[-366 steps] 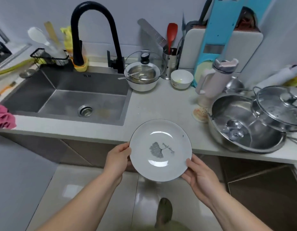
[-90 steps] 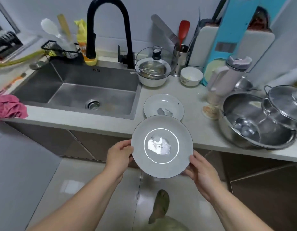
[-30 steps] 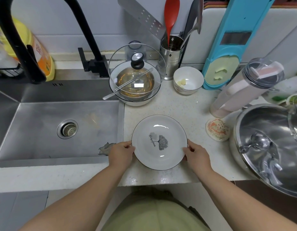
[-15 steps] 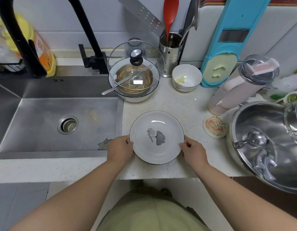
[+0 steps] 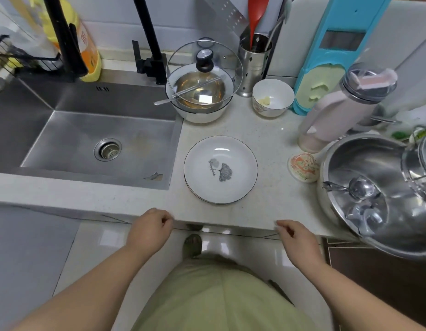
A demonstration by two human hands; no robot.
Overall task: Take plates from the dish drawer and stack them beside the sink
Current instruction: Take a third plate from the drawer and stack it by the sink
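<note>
Two white plates with a dark rim sit stacked [image 5: 220, 169] on the pale countertop just right of the steel sink [image 5: 88, 137]. The top plate shows a grey leaf print, and the lower plate's edge peeks out at the front left. My left hand [image 5: 151, 226] hovers at the counter's front edge, below and left of the stack, with loosely curled fingers holding nothing. My right hand [image 5: 294, 235] is at the same edge, below and right of the stack, also loosely curled with nothing in it. The dish drawer is out of view.
A lidded white bowl [image 5: 200, 91] with a spoon, a small white bowl [image 5: 273, 97] and a utensil holder [image 5: 253, 60] stand behind the plates. A pink jug [image 5: 338, 108], a round coaster [image 5: 302, 166] and a large steel pot [image 5: 379, 192] crowd the right. The black faucet [image 5: 150, 34] stands at the back.
Both hands have let go of the top plate and pulled back to the counter's front edge. The plate now rests on the one beneath it.
</note>
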